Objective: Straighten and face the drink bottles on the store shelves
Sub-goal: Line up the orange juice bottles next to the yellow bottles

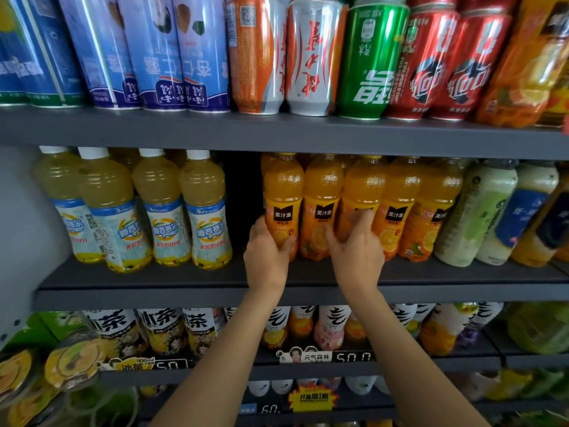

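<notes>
Several orange juice bottles with black label squares stand in a row on the middle shelf (184, 277). My left hand (266, 254) grips the lower part of the leftmost orange bottle (283, 195). My right hand (357, 251) wraps its fingers round the third orange bottle (363, 186), covering its label. Between them stands a second orange bottle (321, 195), and two more orange bottles (400, 195) stand to the right. All are upright with labels facing out.
Pale yellow juice bottles with white caps (157, 204) stand left of a dark gap (243, 195). Greenish-white bottles (480, 211) stand at the right. Cans (311, 57) fill the shelf above; tea and soda bottles (197, 329) fill the shelf below.
</notes>
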The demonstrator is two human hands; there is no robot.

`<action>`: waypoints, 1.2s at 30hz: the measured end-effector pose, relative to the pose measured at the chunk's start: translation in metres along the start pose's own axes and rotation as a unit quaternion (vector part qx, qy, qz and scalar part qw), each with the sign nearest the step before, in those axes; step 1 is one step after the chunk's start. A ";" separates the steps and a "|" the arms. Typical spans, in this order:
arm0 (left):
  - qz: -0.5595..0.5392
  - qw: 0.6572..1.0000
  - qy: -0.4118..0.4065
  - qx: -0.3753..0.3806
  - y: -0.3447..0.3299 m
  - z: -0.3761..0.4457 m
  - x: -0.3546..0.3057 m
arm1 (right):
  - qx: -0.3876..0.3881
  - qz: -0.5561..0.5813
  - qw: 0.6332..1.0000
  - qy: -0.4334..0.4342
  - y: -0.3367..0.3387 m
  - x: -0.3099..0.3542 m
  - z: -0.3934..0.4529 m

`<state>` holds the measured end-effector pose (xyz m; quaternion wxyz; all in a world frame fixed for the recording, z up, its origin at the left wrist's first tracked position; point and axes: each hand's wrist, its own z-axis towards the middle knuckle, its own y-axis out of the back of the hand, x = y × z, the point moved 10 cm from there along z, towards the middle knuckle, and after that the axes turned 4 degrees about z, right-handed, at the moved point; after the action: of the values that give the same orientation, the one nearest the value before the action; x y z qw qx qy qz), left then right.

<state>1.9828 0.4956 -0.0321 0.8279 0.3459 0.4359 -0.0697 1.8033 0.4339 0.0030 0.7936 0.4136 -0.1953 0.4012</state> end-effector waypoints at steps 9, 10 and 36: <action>0.010 1.000 0.016 -0.013 -0.001 0.000 -0.002 | 0.117 -0.090 0.982 -0.118 -0.002 -0.044 0.009; 0.011 1.000 0.016 -0.015 -0.001 0.000 -0.002 | 0.116 -0.089 0.982 -0.121 -0.002 -0.045 0.009; 0.206 0.978 0.004 -0.026 -0.061 -0.036 -0.039 | 0.121 -0.129 0.983 -0.040 -0.002 -0.054 -0.004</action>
<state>1.9093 0.4647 -0.0468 0.8317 0.4066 0.3600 0.1152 1.7724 0.4102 -0.0351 0.7743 0.5440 -0.1219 0.2995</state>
